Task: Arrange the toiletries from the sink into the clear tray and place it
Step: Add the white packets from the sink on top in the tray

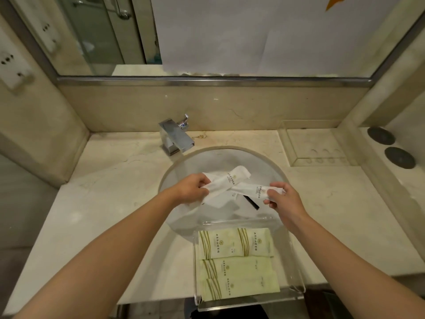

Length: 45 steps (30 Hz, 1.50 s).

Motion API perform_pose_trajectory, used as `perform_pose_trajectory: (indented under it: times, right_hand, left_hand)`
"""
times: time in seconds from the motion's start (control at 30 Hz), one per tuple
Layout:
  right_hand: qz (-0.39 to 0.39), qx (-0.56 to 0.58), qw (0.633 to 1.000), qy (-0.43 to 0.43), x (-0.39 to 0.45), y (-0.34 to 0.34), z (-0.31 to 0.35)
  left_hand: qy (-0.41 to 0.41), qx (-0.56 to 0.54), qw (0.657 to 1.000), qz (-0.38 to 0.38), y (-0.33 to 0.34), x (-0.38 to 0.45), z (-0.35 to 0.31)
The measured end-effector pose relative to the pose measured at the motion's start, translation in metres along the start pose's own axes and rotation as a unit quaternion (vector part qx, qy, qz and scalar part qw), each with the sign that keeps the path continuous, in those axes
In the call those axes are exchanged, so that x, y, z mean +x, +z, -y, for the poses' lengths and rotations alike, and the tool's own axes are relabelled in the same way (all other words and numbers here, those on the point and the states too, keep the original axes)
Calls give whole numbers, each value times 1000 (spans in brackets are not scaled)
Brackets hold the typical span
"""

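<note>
- Nearest us, below both hands, the clear tray (296, 270) sits on the bench (110, 203) edge and holds pale green sachets (234, 261) laid flat; their print is too small to read.
- Our left hand (192, 188) pinches a white packet (226, 181) over the sink (264, 166).
- Our right hand (284, 201) is clamped on a second white packet (251, 191); a black comb (251, 202) lies beneath.
- Beyond, an empty clear holder (292, 148) stands.

Single head view, looking forward and steeply down, close over sink (184, 217); both forearms reach away from lens; mirror (103, 42) beyond hands.
</note>
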State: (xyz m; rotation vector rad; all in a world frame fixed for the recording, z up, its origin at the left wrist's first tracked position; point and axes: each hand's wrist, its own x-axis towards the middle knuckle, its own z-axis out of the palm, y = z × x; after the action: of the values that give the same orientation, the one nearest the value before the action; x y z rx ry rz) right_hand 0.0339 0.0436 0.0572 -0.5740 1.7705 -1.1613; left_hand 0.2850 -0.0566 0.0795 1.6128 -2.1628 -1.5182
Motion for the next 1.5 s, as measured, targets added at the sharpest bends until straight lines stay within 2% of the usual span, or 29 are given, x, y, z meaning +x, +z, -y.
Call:
perform_pose_trajectory:
  times: [0.13,0.63,1.0,1.17,1.3,1.43,1.5]
  right_hand:
    - [0,12,1000,9,-15,0,-4]
    - [62,-3,998,33,-35,-18,-32]
    - [96,-38,994,47,-49,-35,-51]
    - [98,-98,990,35,-51,-32,-58]
    - [46,-191,980,-13,-51,-26,-56]
    - [-13,-343,933,-111,-55,-24,-61]
    - [-22,-406,905,-124,-57,-26,-65]
  left_hand:
    - [7,8,1000,9,0,-15,1]
    - [2,53,998,-38,25,-40,19]
    - [-11,123,992,-23,56,-64,25]
    - [-23,171,985,-25,76,-72,34]
    - [-26,218,974,-48,84,-74,35]
    - [-32,284,955,-79,91,-71,36]
    - [-29,311,946,-87,94,-69,36]
